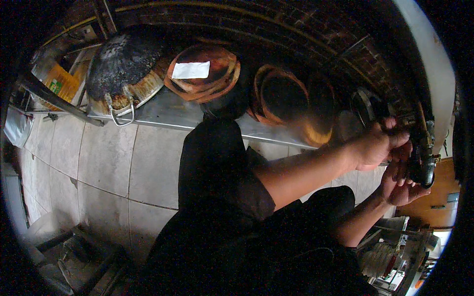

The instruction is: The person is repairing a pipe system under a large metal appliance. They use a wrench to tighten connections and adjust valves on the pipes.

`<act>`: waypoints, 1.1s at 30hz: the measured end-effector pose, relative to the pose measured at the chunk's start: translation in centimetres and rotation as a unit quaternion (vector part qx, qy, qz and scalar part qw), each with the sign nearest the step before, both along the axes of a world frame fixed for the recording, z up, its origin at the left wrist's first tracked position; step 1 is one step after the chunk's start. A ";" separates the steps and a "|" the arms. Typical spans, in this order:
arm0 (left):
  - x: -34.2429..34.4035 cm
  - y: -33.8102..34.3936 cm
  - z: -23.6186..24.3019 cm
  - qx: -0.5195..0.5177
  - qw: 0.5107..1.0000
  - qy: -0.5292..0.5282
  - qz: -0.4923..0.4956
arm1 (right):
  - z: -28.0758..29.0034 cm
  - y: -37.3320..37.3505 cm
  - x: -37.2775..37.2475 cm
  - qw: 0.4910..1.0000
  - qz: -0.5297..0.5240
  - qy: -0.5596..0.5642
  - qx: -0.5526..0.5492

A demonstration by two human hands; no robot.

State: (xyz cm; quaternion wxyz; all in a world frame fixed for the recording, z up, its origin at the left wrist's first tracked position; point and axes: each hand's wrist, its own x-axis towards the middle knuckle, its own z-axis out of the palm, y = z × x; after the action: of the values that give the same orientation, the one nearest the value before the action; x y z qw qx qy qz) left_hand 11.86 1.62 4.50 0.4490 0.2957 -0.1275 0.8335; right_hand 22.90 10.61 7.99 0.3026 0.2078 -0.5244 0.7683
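Note:
Both of my hands are at a dark pipe fitting (423, 160) on the far right, which has a curved lower end and a small brass-coloured part on its side. My left hand (377, 148) is closed at the upper part of the fitting, its fingertips partly hidden. Just below, my right hand (396, 186) cups the lower end with bent fingers, the thumb reaching under the curve. A thin brownish pipe (422, 118) rises from the fitting beside a pale, thick upright (442, 64). Shadow hides the exact contact points.
A metal shelf (163, 118) runs along the brick wall (296, 24). On it are a large blackened pot (123, 69), stacked reddish-brown clay dishes (217, 71) with white paper (191, 70), and more clay dishes (281, 93). Dark metal frames (89, 251) stand lower left on tiled floor (106, 167).

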 end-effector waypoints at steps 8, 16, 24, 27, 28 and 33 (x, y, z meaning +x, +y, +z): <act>-0.2 0.0 -0.2 -0.001 0.995 -0.029 -0.097 | 0.0 1.5 0.3 0.996 0.087 -0.023 0.029; -0.3 -0.7 0.6 -0.016 0.999 0.000 0.049 | -0.1 0.7 0.2 1.000 0.008 -0.005 -0.010; -0.6 -0.2 -0.4 0.011 0.995 0.051 -0.083 | -0.3 0.1 0.3 0.999 0.013 -0.015 -0.032; -0.5 -0.2 -0.6 0.005 0.997 0.022 -0.071 | -0.2 -0.4 0.3 0.999 0.001 -0.027 -0.019; -0.4 0.0 -0.5 0.011 0.999 0.025 -0.024 | -0.1 -0.1 0.4 0.999 -0.034 -0.025 -0.017; -0.2 -0.7 0.2 0.001 0.999 -0.030 0.017 | 0.3 -1.0 -0.3 0.998 -0.019 -0.043 -0.041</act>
State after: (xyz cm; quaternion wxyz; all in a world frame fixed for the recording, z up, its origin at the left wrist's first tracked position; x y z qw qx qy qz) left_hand 11.70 0.91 4.74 0.4303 0.2732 -0.1365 0.8494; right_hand 22.62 9.64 8.25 0.3027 0.1519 -0.5090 0.7914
